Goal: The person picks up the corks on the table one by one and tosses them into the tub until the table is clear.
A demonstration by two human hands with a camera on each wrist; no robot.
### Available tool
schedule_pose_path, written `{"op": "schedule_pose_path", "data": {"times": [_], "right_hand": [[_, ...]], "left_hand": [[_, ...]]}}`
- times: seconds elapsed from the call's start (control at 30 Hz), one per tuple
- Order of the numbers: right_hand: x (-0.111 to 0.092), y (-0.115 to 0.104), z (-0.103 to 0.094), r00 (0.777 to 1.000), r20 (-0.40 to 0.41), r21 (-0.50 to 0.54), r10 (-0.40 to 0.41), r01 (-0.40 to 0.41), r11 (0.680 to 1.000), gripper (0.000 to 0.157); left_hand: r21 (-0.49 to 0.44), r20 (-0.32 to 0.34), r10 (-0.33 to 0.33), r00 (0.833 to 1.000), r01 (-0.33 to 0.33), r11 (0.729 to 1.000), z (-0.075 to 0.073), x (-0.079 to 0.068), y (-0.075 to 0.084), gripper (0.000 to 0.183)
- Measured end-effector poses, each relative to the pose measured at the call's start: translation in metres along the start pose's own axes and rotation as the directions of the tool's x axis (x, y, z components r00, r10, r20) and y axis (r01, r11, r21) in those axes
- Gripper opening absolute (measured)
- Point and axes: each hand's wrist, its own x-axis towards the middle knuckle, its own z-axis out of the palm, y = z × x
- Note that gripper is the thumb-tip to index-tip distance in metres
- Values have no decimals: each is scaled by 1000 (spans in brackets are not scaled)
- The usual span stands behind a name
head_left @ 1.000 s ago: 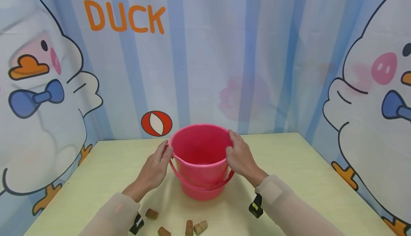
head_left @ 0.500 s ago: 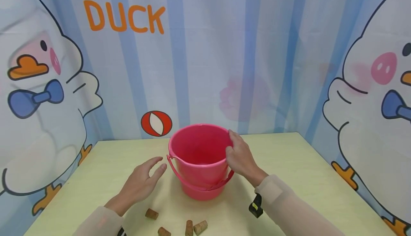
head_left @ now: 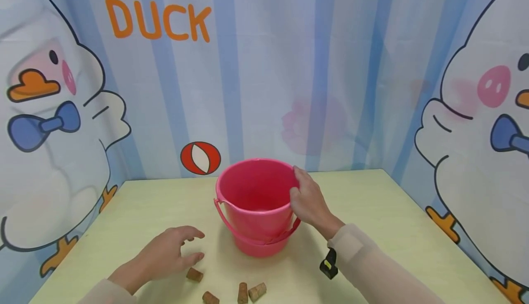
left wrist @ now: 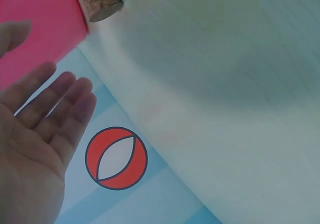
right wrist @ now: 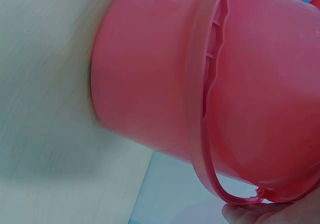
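A pink bucket point(head_left: 259, 223) stands upright on the table, its handle point(head_left: 225, 221) hanging down across the front. My right hand point(head_left: 311, 201) grips the bucket's rim on the right side, thumb on the near side; in the right wrist view only some fingers point(right wrist: 280, 213) show by the handle's end. Off to the left, my left hand point(head_left: 165, 254) holds nothing, its fingers spread and loosely bent. A cork point(head_left: 194, 274) lies just below its thumb. The left wrist view shows the open palm point(left wrist: 30, 169), with a cork point(left wrist: 101, 3) and the bucket point(left wrist: 45, 39) beyond.
More corks lie at the table's near edge: one cork point(head_left: 211, 297) at left, and an upright-looking cork point(head_left: 243, 292) beside a tilted cork point(head_left: 257, 291). The pale table point(head_left: 359, 235) ends at a duck-print curtain point(head_left: 268, 74) behind and at both sides.
My left hand has let go of the bucket's left rim and moved down and left toward the corks. My right hand keeps its grip, and the bucket stays put.
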Motion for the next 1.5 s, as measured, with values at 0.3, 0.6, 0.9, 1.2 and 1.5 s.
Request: {"op": "schedule_pose_path", "data": {"times": [0.3,0.6,0.9,1.2,1.5], "right_hand": [[0,-3,-1,1000,1,1,3,-3,1000,61],[1,-1,0,1000,0,0,6,-6,1000,61],[1,-2,0,1000,-4,-2,3,-3,1000,61],[1,-2,0,1000,-6,0,9,-9,1000,61],[0,-2,-1,1000,-4,2,9,-9,1000,61]], "left_hand": [[92,146,121,982,-135,987,0,-8,-6,38],[103,219,183,958,-209,972,4,-6,-9,24],[82,209,205,956,-226,971,8,-7,-10,24],[54,199,198,960,-213,976,9,-7,-12,22],[-23,85,280,956,-279,960,3,-7,-6,14]]}}
